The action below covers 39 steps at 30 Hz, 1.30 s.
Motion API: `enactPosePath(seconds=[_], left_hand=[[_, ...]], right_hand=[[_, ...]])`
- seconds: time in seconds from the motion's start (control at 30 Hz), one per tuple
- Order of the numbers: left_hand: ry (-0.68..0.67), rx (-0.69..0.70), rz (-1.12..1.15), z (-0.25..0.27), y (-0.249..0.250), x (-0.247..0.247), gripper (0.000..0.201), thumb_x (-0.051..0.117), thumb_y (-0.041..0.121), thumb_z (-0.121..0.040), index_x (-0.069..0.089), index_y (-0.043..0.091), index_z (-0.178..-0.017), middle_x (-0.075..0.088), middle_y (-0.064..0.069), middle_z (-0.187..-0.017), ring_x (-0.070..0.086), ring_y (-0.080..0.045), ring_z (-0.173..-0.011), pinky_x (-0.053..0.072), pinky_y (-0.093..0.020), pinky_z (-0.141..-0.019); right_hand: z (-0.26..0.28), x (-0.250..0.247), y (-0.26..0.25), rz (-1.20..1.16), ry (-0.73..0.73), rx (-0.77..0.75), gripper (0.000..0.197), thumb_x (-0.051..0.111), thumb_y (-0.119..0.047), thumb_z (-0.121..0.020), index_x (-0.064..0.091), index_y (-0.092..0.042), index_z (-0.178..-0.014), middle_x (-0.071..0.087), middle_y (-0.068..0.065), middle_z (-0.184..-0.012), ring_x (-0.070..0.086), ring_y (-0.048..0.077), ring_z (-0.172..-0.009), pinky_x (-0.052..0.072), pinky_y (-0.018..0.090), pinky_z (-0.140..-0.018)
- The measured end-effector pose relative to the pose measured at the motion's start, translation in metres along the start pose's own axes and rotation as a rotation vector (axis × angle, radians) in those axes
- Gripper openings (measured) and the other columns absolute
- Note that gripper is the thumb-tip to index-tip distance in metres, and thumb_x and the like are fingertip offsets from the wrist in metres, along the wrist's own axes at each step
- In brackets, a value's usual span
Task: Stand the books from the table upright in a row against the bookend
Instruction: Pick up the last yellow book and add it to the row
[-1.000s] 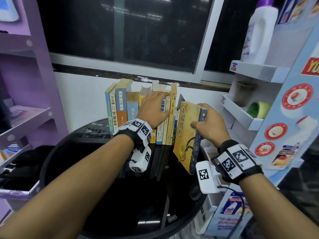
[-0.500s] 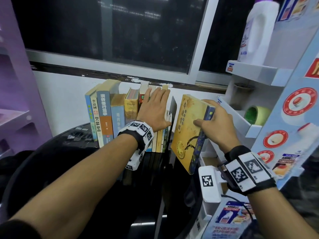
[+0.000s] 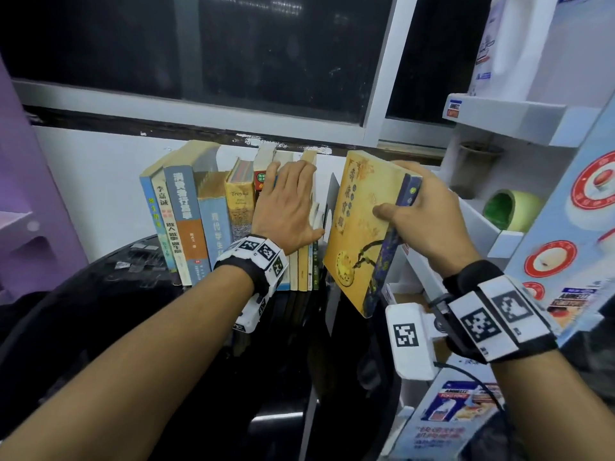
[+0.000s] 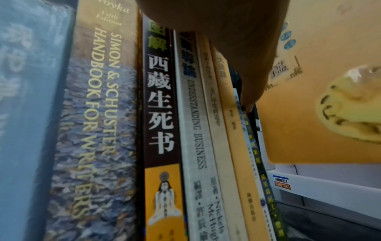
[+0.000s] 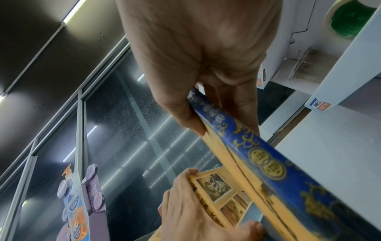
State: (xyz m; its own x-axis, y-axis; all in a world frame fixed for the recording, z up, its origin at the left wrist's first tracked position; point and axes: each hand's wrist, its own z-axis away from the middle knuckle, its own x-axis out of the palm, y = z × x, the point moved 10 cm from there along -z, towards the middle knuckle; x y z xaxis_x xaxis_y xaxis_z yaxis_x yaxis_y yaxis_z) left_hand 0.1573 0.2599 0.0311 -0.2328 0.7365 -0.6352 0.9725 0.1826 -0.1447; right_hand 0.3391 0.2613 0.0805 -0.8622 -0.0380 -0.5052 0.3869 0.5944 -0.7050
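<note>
A row of books (image 3: pixel 186 221) stands upright at the back of the black round table (image 3: pixel 149 344). My left hand (image 3: pixel 286 207) lies flat against the spines (image 4: pixel 158 106) at the row's right end, fingers straight, thumb (image 4: pixel 243 65) at the last thin book. A grey metal bookend (image 3: pixel 332 197) stands just right of the row. Right of the bookend, my right hand (image 3: pixel 422 214) grips a yellow book with a blue spine (image 3: pixel 359 234), thumb on the cover and fingers behind. The book is tilted, held clear of the table. The right wrist view shows that grip (image 5: pixel 202 97) on the spine (image 5: pixel 257 154).
A white display rack (image 3: pixel 499 234) with a green tape roll (image 3: pixel 509 207) and a white bottle (image 3: pixel 492 44) crowds the right side. Product boxes (image 3: pixel 459 414) stand low on the right. A purple shelf (image 3: pixel 20 227) is on the left, a dark window (image 3: pixel 233 44) behind.
My left hand's fingers went from curled over the book tops to straight and flat on the row. The right hand lifted the yellow book slightly, leaving a wider gap to the row.
</note>
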Motion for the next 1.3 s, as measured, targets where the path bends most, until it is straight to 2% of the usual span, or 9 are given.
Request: enactPosePath(seconds=[0.17,0.3,0.37,0.47,0.6,0.7,1.0,1.17,1.3], left_hand=[[-0.024,0.015,-0.040,0.002,-0.001,0.002,0.103,0.056,0.073,-0.068,0.034,0.001,-0.138,0.044,-0.015,-0.135,0.040,-0.032,-0.128,0.016,-0.045,-0.116],[-0.057,0.013,-0.058,0.003,-0.001,0.004,0.109,0.054,0.077,-0.069,0.027,0.002,-0.144,0.038,-0.015,-0.144,0.034,-0.031,-0.134,0.014,-0.044,-0.116],[-0.060,0.017,-0.047,0.003,-0.001,0.003,0.109,0.053,0.077,-0.070,0.025,0.002,-0.145,0.036,-0.014,-0.145,0.033,-0.030,-0.135,0.015,-0.044,-0.116],[-0.063,0.019,-0.040,0.003,-0.001,0.002,0.108,0.054,0.075,-0.069,0.026,0.002,-0.144,0.038,-0.014,-0.143,0.034,-0.030,-0.133,0.017,-0.044,-0.114],[-0.037,0.028,-0.029,0.002,-0.001,0.001,0.108,0.061,0.073,-0.065,0.029,0.002,-0.140,0.042,-0.014,-0.139,0.038,-0.031,-0.129,0.020,-0.044,-0.112],[-0.035,0.031,-0.027,0.002,-0.001,0.001,0.110,0.062,0.072,-0.065,0.028,0.001,-0.141,0.041,-0.015,-0.140,0.037,-0.031,-0.130,0.019,-0.044,-0.113],[-0.011,0.046,0.013,0.001,-0.002,0.002,0.108,0.065,0.071,-0.062,0.032,0.003,-0.139,0.043,-0.013,-0.138,0.038,-0.029,-0.130,0.017,-0.042,-0.112],[-0.009,0.041,0.026,0.001,-0.003,0.001,0.108,0.066,0.070,-0.061,0.033,0.004,-0.140,0.043,-0.012,-0.137,0.039,-0.028,-0.128,0.016,-0.041,-0.111],[-0.017,0.052,0.030,0.001,-0.002,0.000,0.109,0.066,0.071,-0.061,0.032,0.004,-0.140,0.043,-0.012,-0.138,0.039,-0.028,-0.128,0.019,-0.041,-0.111]], right_hand=[[-0.014,-0.002,-0.013,-0.007,0.052,-0.035,0.042,0.071,-0.004,-0.078,0.054,-0.030,-0.106,0.062,-0.018,-0.083,0.062,0.000,-0.076,0.059,0.039,-0.072],[-0.028,0.003,-0.016,-0.011,0.090,-0.054,0.043,0.069,-0.003,-0.081,0.056,-0.026,-0.114,0.056,-0.023,-0.079,0.054,-0.019,-0.061,0.050,0.006,-0.058],[-0.035,0.005,-0.014,-0.015,0.118,-0.052,0.046,0.069,-0.002,-0.082,0.056,-0.022,-0.122,0.056,-0.022,-0.080,0.053,-0.021,-0.060,0.041,-0.001,-0.052],[-0.042,0.011,-0.007,-0.021,0.167,-0.036,0.051,0.068,-0.002,-0.082,0.054,-0.020,-0.128,0.058,-0.014,-0.086,0.057,-0.007,-0.070,0.047,0.004,-0.061],[-0.050,0.025,0.004,-0.021,0.232,-0.028,0.057,0.066,-0.005,-0.080,0.051,-0.023,-0.133,0.062,-0.009,-0.094,0.063,0.018,-0.098,0.054,0.029,-0.085],[-0.054,0.039,0.012,-0.044,0.252,-0.029,0.059,0.064,-0.005,-0.080,0.049,-0.028,-0.133,0.066,-0.001,-0.099,0.061,0.026,-0.102,0.056,0.041,-0.086],[-0.055,0.063,0.036,-0.011,0.240,-0.028,0.059,0.065,-0.008,-0.082,0.049,-0.024,-0.136,0.068,0.006,-0.100,0.064,0.025,-0.092,0.056,0.034,-0.085],[-0.043,0.072,0.044,0.016,0.191,-0.049,0.060,0.066,-0.008,-0.084,0.044,-0.023,-0.138,0.060,0.001,-0.091,0.054,0.001,-0.070,0.042,0.003,-0.065],[-0.037,0.075,0.044,0.028,0.179,-0.070,0.063,0.069,-0.007,-0.080,0.043,-0.025,-0.135,0.063,0.003,-0.087,0.059,0.011,-0.072,0.054,0.024,-0.070]])
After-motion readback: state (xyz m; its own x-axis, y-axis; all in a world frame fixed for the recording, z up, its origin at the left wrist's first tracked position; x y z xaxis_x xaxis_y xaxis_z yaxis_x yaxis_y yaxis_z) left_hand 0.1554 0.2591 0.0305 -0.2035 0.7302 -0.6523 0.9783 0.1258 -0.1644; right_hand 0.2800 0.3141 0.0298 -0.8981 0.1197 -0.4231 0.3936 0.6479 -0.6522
